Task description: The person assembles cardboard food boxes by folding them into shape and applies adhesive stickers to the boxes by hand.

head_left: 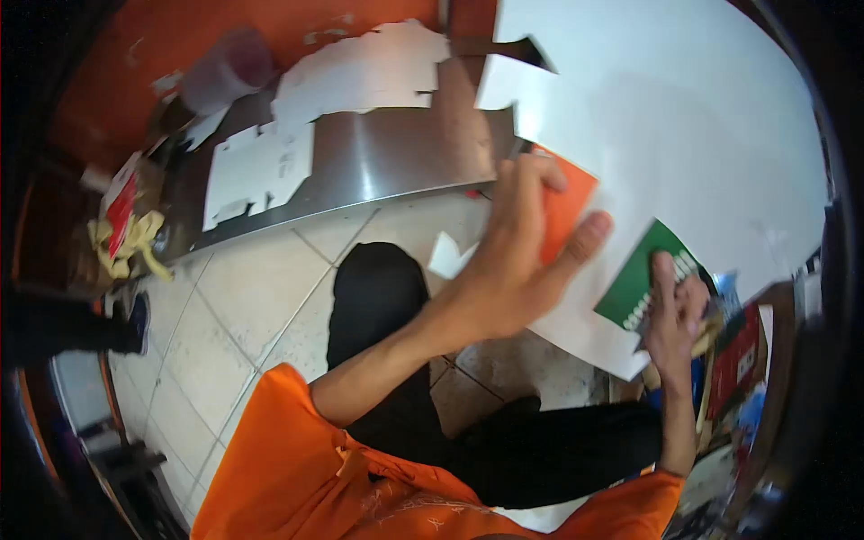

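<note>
A large white sheet (pixel 693 117) spreads over the right side. On it lies an orange card (pixel 569 193), partly covered by my left hand (pixel 517 261), whose fingers curl over its left side while the thumb rests across its lower right. A thin dark piece shows by these fingertips, too small to name. My right hand (pixel 675 315) grips a green card (pixel 634 274) with rows of white marks, its index finger stretched along the face and the other fingers bent at the edge. What lies under both palms is hidden.
A metal bench (pixel 387 148) holds cut white paper pieces (pixel 360 76) and a translucent tub (pixel 229 70). Crumpled yellow material (pixel 130 243) hangs at its left end. Cluttered goods (pixel 738 360) stand at right. Another person's leg (pixel 67 324) is at far left.
</note>
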Demonstrator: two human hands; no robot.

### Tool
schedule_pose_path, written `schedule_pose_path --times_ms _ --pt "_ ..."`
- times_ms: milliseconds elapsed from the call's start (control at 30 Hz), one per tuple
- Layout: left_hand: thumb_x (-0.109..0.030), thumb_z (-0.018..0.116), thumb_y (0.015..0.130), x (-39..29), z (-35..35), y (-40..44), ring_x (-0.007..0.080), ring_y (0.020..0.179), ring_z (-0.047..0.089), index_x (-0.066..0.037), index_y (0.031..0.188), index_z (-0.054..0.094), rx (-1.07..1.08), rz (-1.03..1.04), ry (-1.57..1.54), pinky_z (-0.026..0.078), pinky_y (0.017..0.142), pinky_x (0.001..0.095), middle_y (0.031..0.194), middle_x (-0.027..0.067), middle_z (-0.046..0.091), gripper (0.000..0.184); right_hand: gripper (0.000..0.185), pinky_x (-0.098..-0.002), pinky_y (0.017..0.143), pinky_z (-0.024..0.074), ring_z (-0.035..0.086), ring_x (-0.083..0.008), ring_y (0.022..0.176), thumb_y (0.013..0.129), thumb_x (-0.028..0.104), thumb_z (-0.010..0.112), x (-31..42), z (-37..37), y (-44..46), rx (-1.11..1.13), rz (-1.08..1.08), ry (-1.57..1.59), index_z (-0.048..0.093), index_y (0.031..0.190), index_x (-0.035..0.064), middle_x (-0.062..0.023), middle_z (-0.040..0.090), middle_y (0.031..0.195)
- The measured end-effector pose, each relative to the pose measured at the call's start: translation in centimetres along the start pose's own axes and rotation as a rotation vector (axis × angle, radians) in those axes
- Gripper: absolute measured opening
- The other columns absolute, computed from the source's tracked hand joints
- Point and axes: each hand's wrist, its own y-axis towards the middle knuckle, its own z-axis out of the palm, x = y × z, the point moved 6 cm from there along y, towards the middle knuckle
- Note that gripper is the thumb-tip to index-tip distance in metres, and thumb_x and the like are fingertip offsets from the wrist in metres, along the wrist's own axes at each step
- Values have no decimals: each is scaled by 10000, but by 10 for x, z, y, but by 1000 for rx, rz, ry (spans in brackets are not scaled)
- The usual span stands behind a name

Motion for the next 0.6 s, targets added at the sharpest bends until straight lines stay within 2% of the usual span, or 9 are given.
schedule_pose_path --times_ms 33,67,100,133,233,300,500,567,600 --pt "-446 624 930 0 3 -2 302 1118 340 -7 1114 342 40 0 -32 258 1032 473 1139 200 328 553 243 -221 522 327 404 -26 609 1008 197 568 -4 5 5 -35 196 309 652 895 -1 32 518 690" --pt "-409 629 933 -8 -2 -5 309 1100 359 4 1121 383 -98 108 281 294 982 470 1132 218 348 516 274 -196 486 288 376 5 576 1006 218 578 2 7 9 -17 249 438 644 840 11 67 488 641" --pt "-372 634 935 -17 -5 -9 317 1082 379 16 1127 424 -246 218 596 329 932 468 1126 237 368 481 288 -208 489 292 384 -7 572 1011 219 567 18 -1 10 -9 146 252 639 823 13 70 470 615" --pt "-318 650 931 -41 -6 -14 325 1124 394 29 1147 459 -410 287 816 338 959 444 1166 230 409 452 303 -215 486 293 384 -14 559 1011 223 566 11 2 9 57 211 344 629 808 7 70 458 595" --pt "-325 664 928 -51 -4 -17 251 1016 504 31 1149 484 -296 331 599 411 899 361 1074 166 516 456 280 -228 485 310 389 -24 555 1011 217 564 22 2 4 132 244 267 627 848 -1 55 467 593" --pt "-231 655 946 -14 22 -27 141 952 567 -3 1154 514 162 -392 10 450 855 261 1035 54 595 339 287 -246 510 347 415 -51 576 1025 238 530 41 10 1 316 140 299 616 925 -16 21 498 620" --pt "-241 612 980 -12 39 -31 67 851 593 16 1116 568 246 -283 -456 495 767 236 958 32 643 294 442 -266 683 470 567 -132 757 1060 356 395 62 17 -3 488 107 545 578 1180 -29 -76 608 843" --pt "-228 594 991 -14 33 -32 65 802 586 20 1113 565 224 -297 -499 504 723 242 923 21 643 278 516 -279 830 503 622 -181 965 1048 400 397 54 26 -7 453 117 839 511 1345 -7 -148 611 1118" --pt "-246 566 1003 -9 20 -31 61 790 593 7 1112 572 22 -309 -537 507 711 235 910 17 641 276 516 -279 830 503 622 -181 965 1048 400 397 55 26 -4 460 110 842 511 1345 -7 -148 611 1118"
